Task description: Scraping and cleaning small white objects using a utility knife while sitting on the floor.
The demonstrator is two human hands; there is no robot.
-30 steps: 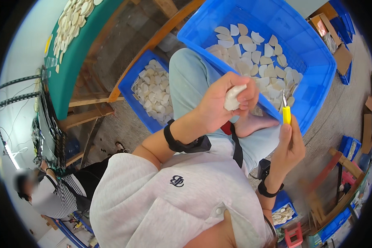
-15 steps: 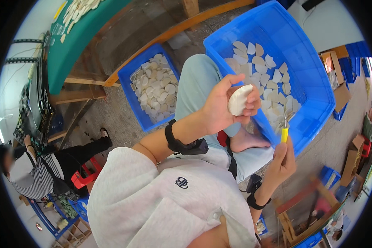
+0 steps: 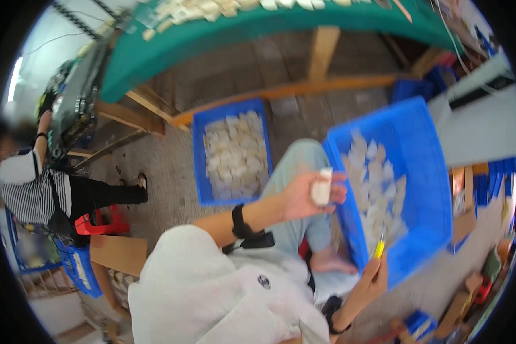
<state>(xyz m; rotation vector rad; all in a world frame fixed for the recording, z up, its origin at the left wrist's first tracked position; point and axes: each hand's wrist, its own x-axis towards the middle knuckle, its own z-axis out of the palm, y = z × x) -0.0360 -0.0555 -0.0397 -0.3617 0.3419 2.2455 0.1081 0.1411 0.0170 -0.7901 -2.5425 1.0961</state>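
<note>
My left hand (image 3: 298, 196) is closed around a whitish piece (image 3: 321, 190) with a rounded edge, held above my bent knee. Motion blur hides whether it is one piece or several together. To its right, my right hand (image 3: 375, 277) grips a thin tool by its yellow handle (image 3: 379, 249). The tool's narrow metal tip points up and away from me, in front of the large blue bin (image 3: 427, 189). Inside that bin lie many flat, pale pieces (image 3: 377, 200), some of them half-round.
A smaller blue crate (image 3: 199, 172) full of similar pale pieces stands left of my knee. Behind it is a table with green cloth (image 3: 223, 40) on a wooden frame (image 3: 324, 54). At far left, a person in a striped top (image 3: 31, 195) stands near a red stool (image 3: 106, 221).
My view has swung, so the green table now spans the top and the bins sit lower. Both hands keep their holds; the left hand has turned the whitish piece more edge-on.
</note>
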